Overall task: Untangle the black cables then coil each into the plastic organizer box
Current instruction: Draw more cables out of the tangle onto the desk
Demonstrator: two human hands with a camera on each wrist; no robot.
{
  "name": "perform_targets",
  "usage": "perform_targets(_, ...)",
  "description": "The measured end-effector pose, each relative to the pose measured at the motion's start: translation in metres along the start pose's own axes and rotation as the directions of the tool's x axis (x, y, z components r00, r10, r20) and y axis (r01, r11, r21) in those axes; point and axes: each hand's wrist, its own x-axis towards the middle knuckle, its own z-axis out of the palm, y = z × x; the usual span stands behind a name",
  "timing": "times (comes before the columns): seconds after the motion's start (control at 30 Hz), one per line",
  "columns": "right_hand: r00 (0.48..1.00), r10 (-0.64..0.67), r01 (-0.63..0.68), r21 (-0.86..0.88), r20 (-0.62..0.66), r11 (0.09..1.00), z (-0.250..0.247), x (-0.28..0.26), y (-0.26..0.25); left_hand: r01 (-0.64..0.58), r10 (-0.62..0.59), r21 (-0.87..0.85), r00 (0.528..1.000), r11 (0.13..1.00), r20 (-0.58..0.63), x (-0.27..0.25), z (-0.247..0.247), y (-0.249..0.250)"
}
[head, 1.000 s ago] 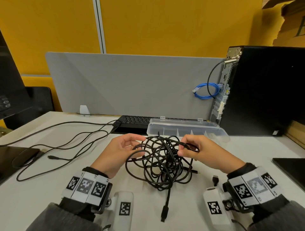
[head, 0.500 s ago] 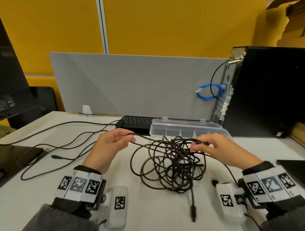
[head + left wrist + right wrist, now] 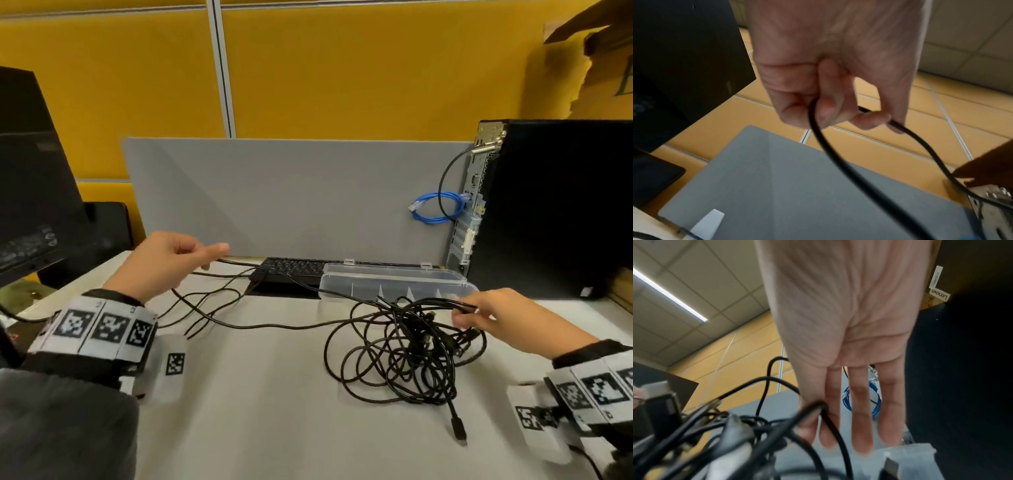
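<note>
Since half a second ago, hands drawn further apart: left hand (image 3: 168, 263) risen toward the left-centre of the head view, right hand (image 3: 496, 317) shifted to the right edge. One thin black cable strand (image 3: 274, 325) now stretched out across the white desk (image 3: 257, 411) between them, leaving the tangled heap of black cables (image 3: 404, 353) lower right of centre, more spread than before.

Left hand (image 3: 830, 78) curled round the strand (image 3: 838, 164), pinching it at thumb and fingertip. Right hand (image 3: 840, 337) pinching a loop of the tangle (image 3: 760, 431) between thumb and forefinger, other fingers straight.

Clear plastic organizer box (image 3: 394, 284), lid open, sitting just behind the tangle, in front of a black keyboard (image 3: 294, 267).

Readable writing: "Lenovo" on a white label (image 3: 938, 294) on the black computer tower (image 3: 962, 369), upper right of the right wrist view. Square black-and-white marker tags on both wristbands (image 3: 102, 325).
</note>
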Motion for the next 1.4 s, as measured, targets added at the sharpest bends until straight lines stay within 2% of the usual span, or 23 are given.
perform_targets(0.07, 0.999, -0.034, 0.033, 0.096, 0.001, 0.995, -0.014, -0.001, -0.012, -0.022, 0.038, -0.253, 0.998, 0.967, 0.059, -0.003, -0.002, 0.016)
perform_targets(0.13, 0.994, -0.103, 0.105, 0.289, -0.023, 0.951, -0.029, 0.004, -0.045, -0.08, 0.144, -0.432, 0.983, 0.899, 0.117, -0.009, 0.009, 0.041)
perform_targets(0.2, 0.977, -0.209, 0.18, 0.351, 0.046, 0.919, -0.035, 0.013, -0.091, -0.189, 0.268, -0.453, 0.956, 0.871, 0.116, -0.015, 0.024, 0.068)
perform_targets(0.27, 0.937, -0.332, 0.289, 0.297, 0.105, 0.91, -0.035, 0.024, -0.13, -0.323, 0.382, -0.431, 0.922, 0.842, 0.057, -0.018, 0.027, 0.091)
perform_targets(0.33, 0.94, -0.34, 0.298, 0.417, 0.029, 0.859, -0.042, 0.03, -0.141, -0.356, 0.416, -0.405, 0.907, 0.842, 0.069, -0.013, 0.016, 0.097)
perform_targets(0.4, 0.974, -0.208, 0.22, 0.553, -0.086, 0.803, -0.057, 0.029, -0.129, -0.261, 0.352, -0.328, 0.9, 0.908, 0.257, -0.005, 0.0, 0.081)
perform_targets(0.47, 0.982, -0.102, 0.179, 0.597, -0.16, 0.782, -0.067, 0.026, -0.111, -0.165, 0.232, -0.181, 0.85, 0.97, 0.473, -0.002, -0.014, 0.057)
perform_targets(0.53, 0.974, -0.033, 0.168, 0.62, -0.223, 0.767, -0.068, 0.027, -0.097, -0.127, 0.158, -0.096, 0.848, 0.987, 0.507, -0.001, -0.02, 0.039)
perform_targets(0.6, 0.944, 0.015, 0.193, 0.585, -0.331, 0.788, -0.064, 0.028, -0.092, -0.068, 0.131, -0.146, 0.865, 0.987, 0.484, -0.001, -0.02, 0.031)
perform_targets(0.67, 0.885, 0.023, 0.21, 0.444, -0.465, 0.871, -0.059, 0.029, -0.089, 0.002, 0.102, -0.206, 0.863, 0.979, 0.495, -0.001, -0.018, 0.025)
perform_targets(0.73, 0.861, -0.034, 0.203, 0.281, -0.508, 0.938, -0.055, 0.029, -0.086, 0.038, 0.073, -0.209, 0.863, 0.977, 0.499, -0.001, -0.016, 0.019)
perform_targets(0.8, 0.877, -0.089, 0.197, 0.185, -0.473, 0.963, -0.047, 0.028, -0.081, 0.032, 0.069, -0.231, 0.908, 0.972, 0.413, 0.0, -0.016, 0.018)
perform_targets(0.87, 0.89, -0.098, 0.155, 0.094, -0.445, 0.984, -0.039, 0.029, -0.077, -0.046, 0.101, -0.227, 0.966, 0.973, 0.239, 0.001, -0.017, 0.023)
perform_targets(0.9, 0.89, -0.097, 0.135, 0.054, -0.445, 0.989, -0.035, 0.03, -0.072, -0.106, 0.134, -0.182, 0.98, 0.978, 0.149, 0.002, -0.018, 0.026)
perform_targets(1.0, 0.899, -0.067, 0.09, 0.034, -0.433, 0.995, -0.031, 0.029, -0.069, -0.269, 0.268, -0.028, 0.963, 0.963, -0.028, 0.003, -0.016, 0.041)
perform_targets(1.1, 0.917, -0.026, 0.082, 0.125, -0.397, 0.989, -0.027, 0.032, -0.085, -0.37, 0.356, -0.175, 0.928, 0.912, -0.109, -0.004, -0.002, 0.067)
perform_targets(1.2, 0.916, -0.106, 0.244, 0.328, -0.388, 0.913, -0.023, 0.031, -0.121, -0.373, 0.37, -0.397, 0.925, 0.839, -0.088, -0.014, 0.021, 0.103)
perform_targets(1.27, 0.957, -0.188, 0.272, 0.45, -0.223, 0.85, -0.02, 0.031, -0.142, -0.299, 0.349, -0.582, 0.937, 0.756, -0.028, -0.02, 0.037, 0.125)
perform_targets(1.3, 0.959, -0.257, 0.282, 0.482, -0.12, 0.829, -0.016, 0.032, -0.149, -0.249, 0.332, -0.655, 0.943, 0.713, 0.002, -0.024, 0.044, 0.134)
perform_targets(1.37, 0.933, -0.36, 0.312, 0.448, 0.025, 0.838, -0.005, 0.034, -0.156, -0.143, 0.291, -0.773, 0.955, 0.618, 0.056, -0.031, 0.058, 0.146)
perform_targets(1.4, 0.931, -0.361, 0.299, 0.44, 0.062, 0.847, -0.002, 0.034, -0.158, -0.095, 0.265, -0.818, 0.961, 0.567, 0.072, -0.034, 0.064, 0.148)
